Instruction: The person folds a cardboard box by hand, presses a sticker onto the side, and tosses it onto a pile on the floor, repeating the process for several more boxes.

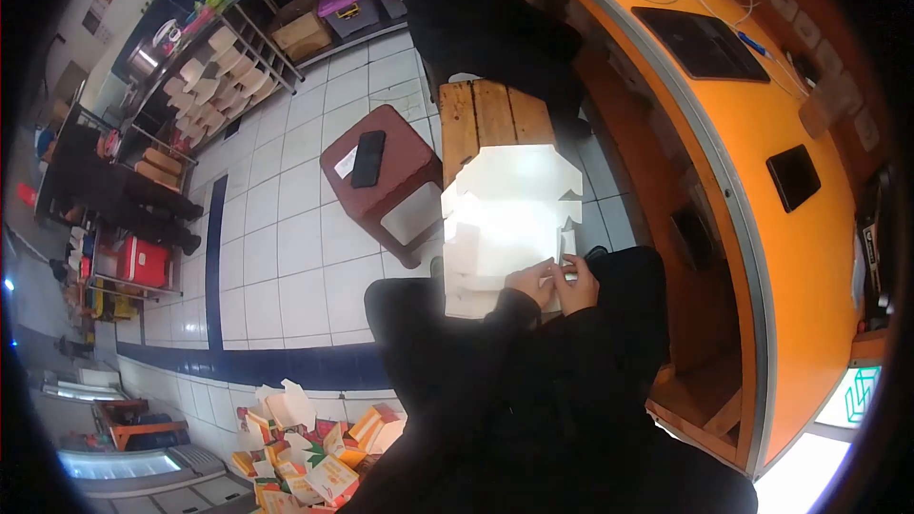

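On the wooden surface (495, 114) in front of the seated person: 1 white carton (514, 186), mostly flat, lying over the near part of the planks. Glare washes out its middle; crease lines there not readable.

Hands: both at the carton's near right corner, almost touching. Right hand (577, 287) has fingers closed around the base of 1 raised flap (568, 240). Left hand (530, 284) is curled just beside it, fingertips against the same corner; cannot tell whether it pinches the card or only steadies it.

Step in hand (judged): folding up this corner, 1 side flap standing, the main panel still down. The next move seems to call for keeping the flap upright while the adjoining edge is creased, with light finger pressure so the card does not buckle.

Nearby: maroon stool (409, 148) bearing 1 black phone (368, 159); pile of printed boxes (324, 466) at lower left.
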`<state>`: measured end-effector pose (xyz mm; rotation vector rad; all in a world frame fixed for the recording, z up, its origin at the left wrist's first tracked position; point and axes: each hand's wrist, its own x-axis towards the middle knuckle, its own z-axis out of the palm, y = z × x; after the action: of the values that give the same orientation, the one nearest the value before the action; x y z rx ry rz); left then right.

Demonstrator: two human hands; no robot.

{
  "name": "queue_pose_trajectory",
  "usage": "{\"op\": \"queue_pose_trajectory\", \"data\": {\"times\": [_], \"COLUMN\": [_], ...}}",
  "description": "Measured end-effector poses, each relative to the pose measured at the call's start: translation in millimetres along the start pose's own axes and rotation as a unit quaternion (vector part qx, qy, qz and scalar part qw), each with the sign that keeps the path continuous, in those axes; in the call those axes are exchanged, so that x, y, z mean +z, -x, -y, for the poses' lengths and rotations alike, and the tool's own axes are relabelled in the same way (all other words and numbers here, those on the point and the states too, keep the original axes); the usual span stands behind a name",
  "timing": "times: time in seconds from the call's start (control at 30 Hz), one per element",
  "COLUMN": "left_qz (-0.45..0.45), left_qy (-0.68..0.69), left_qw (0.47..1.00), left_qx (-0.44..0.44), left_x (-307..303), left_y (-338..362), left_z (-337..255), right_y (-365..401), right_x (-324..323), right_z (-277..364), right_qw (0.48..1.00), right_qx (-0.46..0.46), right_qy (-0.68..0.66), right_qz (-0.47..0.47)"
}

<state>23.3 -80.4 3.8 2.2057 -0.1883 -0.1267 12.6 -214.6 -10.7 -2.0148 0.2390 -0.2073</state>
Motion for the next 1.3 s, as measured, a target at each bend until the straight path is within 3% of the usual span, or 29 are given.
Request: {"op": "queue_pose_trajectory", "data": {"times": [0.03,0.07,0.1,0.13,0.2,0.23,0.27,0.3,0.33,0.37,0.4,0.47,0.63,0.7,0.8,0.9,1.0,1.07,1.1,1.17,1.2,1.3], "left_qz": [0.031,-0.008,-0.107,-0.251,-0.298,-0.384,-0.376,-0.343,-0.302,-0.13,-0.135,-0.045,0.011,0.126,0.088,0.026,-0.031,-0.083,-0.131,-0.172,-0.213,-0.202], "left_qy": [-0.02,-0.064,-0.089,-0.205,-0.268,-0.169,-0.173,0.01,0.193,0.395,0.395,0.502,0.52,0.497,0.477,0.432,0.42,0.428,0.433,0.433,0.431,0.443], "left_qw": [0.999,0.997,0.988,0.94,0.916,0.907,0.91,0.935,0.924,0.89,0.89,0.821,0.837,0.845,0.857,0.879,0.878,0.869,0.86,0.857,0.852,0.848], "left_qx": [0.009,0.029,0.071,0.111,-0.003,-0.048,-0.039,-0.086,-0.132,-0.188,-0.185,-0.269,-0.171,-0.149,-0.174,-0.201,-0.228,-0.233,-0.236,-0.221,-0.205,-0.21], "left_x": [-15,-27,-49,-68,-124,-132,-132,-126,-123,-123,-125,-122,-129,-138,-131,-120,-105,-100,-97,-91,-89,-90], "left_y": [2,5,12,16,29,34,35,34,33,34,35,42,43,40,43,40,33,31,29,26,25,27], "left_z": [2,1,-10,-16,-31,-16,18,66,102,120,109,65,42,43,47,48,77,79,78,70,65,56], "right_y": [-1,-2,-3,-3,-1,-1,0,1,0,-2,-3,0,6,6,6,10,18,29,35,49,55,62], "right_x": [0,0,-3,-5,-4,-4,-4,-3,0,3,5,1,-6,-6,-4,-8,-13,-24,-26,-24,-18,9], "right_z": [0,1,6,9,0,-1,-2,-3,-5,-4,1,11,15,17,17,25,59,85,96,111,110,92], "right_qw": [1.0,1.0,0.999,0.996,0.994,0.997,0.998,0.997,0.997,0.996,0.996,0.997,0.998,0.997,0.992,0.996,0.993,0.958,0.958,0.898,0.899,0.883], "right_qx": [0.014,0.014,0.052,0.091,0.086,0.046,0.003,0.006,0.007,0.004,0.0,-0.06,-0.066,-0.077,-0.11,-0.068,-0.09,-0.254,-0.254,-0.383,-0.382,-0.422], "right_qy": [0.008,0.006,-0.004,-0.014,-0.052,-0.052,-0.051,-0.055,-0.072,-0.089,-0.092,-0.05,-0.01,0.003,0.036,0.051,0.01,0.13,0.13,0.127,0.127,0.129], "right_qz": [0.011,0.013,0.001,-0.012,-0.036,-0.041,-0.042,-0.047,-0.033,-0.017,-0.014,-0.006,-0.002,-0.006,-0.041,-0.011,-0.073,-0.032,-0.03,0.174,0.172,0.157]}}
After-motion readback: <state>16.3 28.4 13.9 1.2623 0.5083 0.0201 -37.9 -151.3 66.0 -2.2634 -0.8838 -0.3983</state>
